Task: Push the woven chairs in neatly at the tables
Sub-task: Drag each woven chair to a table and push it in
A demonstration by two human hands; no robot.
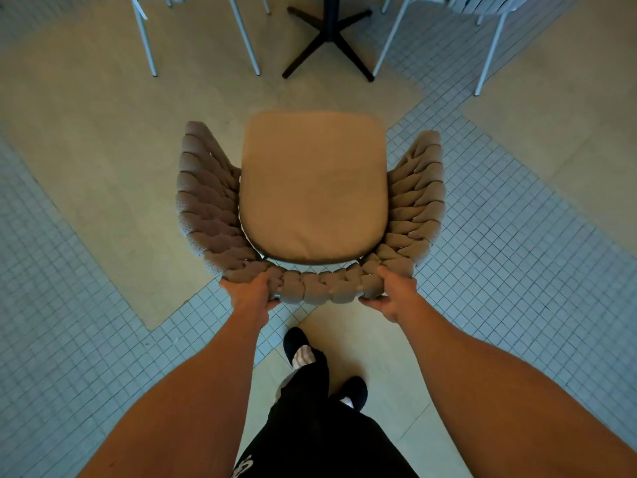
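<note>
Head view: left hand (250,291), right hand (389,294) grip woven chair (313,188) backrest; uneven push risks skewing, legs hitting desk base (329,39).

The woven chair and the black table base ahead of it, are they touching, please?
Apart. The head view shows bare floor between the woven chair and the black table base.

A tan woven-rope armchair (306,288) with a beige seat cushion (313,188) stands upright, its curved back gripped between the left hand (250,293) and right hand (393,296).
</note>
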